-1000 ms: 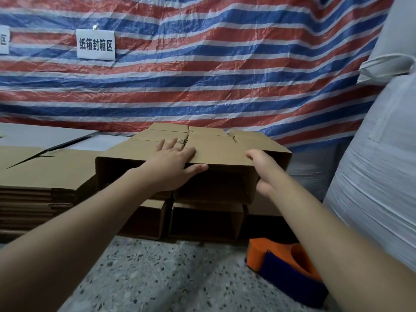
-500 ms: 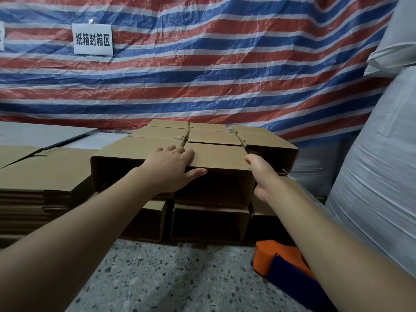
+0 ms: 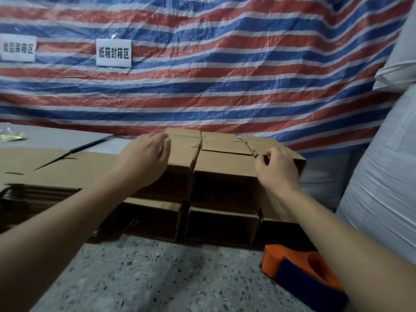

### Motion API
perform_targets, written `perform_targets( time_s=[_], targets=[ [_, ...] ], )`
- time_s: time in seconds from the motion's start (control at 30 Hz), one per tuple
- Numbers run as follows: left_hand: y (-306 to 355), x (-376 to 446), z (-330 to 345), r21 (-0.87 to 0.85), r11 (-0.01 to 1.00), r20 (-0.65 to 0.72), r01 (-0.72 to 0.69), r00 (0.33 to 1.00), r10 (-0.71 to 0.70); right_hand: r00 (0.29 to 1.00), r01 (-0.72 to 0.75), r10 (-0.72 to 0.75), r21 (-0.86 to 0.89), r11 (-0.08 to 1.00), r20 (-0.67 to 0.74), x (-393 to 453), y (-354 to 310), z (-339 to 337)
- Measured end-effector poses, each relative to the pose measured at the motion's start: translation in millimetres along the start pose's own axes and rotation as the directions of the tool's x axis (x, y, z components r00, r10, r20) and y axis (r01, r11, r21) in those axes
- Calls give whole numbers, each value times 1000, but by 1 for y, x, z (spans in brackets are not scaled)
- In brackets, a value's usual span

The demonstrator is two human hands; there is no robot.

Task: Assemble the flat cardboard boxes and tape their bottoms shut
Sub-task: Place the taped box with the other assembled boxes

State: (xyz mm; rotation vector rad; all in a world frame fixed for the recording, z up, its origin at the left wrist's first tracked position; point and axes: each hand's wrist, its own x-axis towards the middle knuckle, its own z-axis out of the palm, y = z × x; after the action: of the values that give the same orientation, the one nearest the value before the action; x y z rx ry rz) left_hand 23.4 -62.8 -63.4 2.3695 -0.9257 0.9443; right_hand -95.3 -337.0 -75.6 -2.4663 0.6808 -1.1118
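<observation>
Several assembled brown cardboard boxes are stacked on their sides in two layers, open ends facing me. The top middle box (image 3: 222,163) lies between my hands. My left hand (image 3: 144,161) hovers over the top left box (image 3: 182,154), fingers relaxed and holding nothing. My right hand (image 3: 276,170) sits at the top right corner of the middle box with fingers loosely curled, gripping nothing I can see. A pile of flat cardboard blanks (image 3: 45,167) lies to the left. An orange and blue tape dispenser (image 3: 299,273) rests on the floor at the lower right, partly behind my right forearm.
A red, white and blue striped tarp (image 3: 202,86) with two white paper signs (image 3: 113,52) hangs behind the boxes. Large white wrapped sacks (image 3: 382,176) crowd the right side. Speckled stone floor (image 3: 146,278) lies in front of the stack.
My left hand has lifted off the box top. My right hand has let go of the box's right side and risen to its top corner. The view has tilted upward.
</observation>
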Motion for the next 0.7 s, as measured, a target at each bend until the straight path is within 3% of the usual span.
perform_targets(
  time_s=[0.1, 0.2, 0.33, 0.43, 0.53, 0.6, 0.7],
  targets=[
    [-32, -7, -11, 19, 995, -21, 96, 995, -96, 975, 220, -221, -60, 974, -2, -6, -24, 1],
    [-68, -18, -13, 29, 981, -10, 190, 982, -190, 933, 351, -344, -62, 934, 101, -11, -49, 8],
    [-110, -33, -6, 11, 939, 27, 344, 938, -344, 917, 339, -300, -115, 934, 261, -12, -74, 14],
    [-125, -47, 1, 27, 918, 236, 395, 890, -389, 912, 333, -277, -151, 931, 301, -13, -84, 16],
    [-134, -66, 10, 244, 938, 471, 246, 815, -337, 899, 320, -247, -159, 934, 361, -16, -86, 17],
    [-139, -76, 14, 364, 925, 496, 114, 817, -296, 893, 322, -249, -148, 935, 374, -17, -85, 17],
    [-142, -80, 17, 398, 917, 471, 37, 849, -239, 893, 328, -266, -119, 937, 363, -16, -85, 18]
  ],
)
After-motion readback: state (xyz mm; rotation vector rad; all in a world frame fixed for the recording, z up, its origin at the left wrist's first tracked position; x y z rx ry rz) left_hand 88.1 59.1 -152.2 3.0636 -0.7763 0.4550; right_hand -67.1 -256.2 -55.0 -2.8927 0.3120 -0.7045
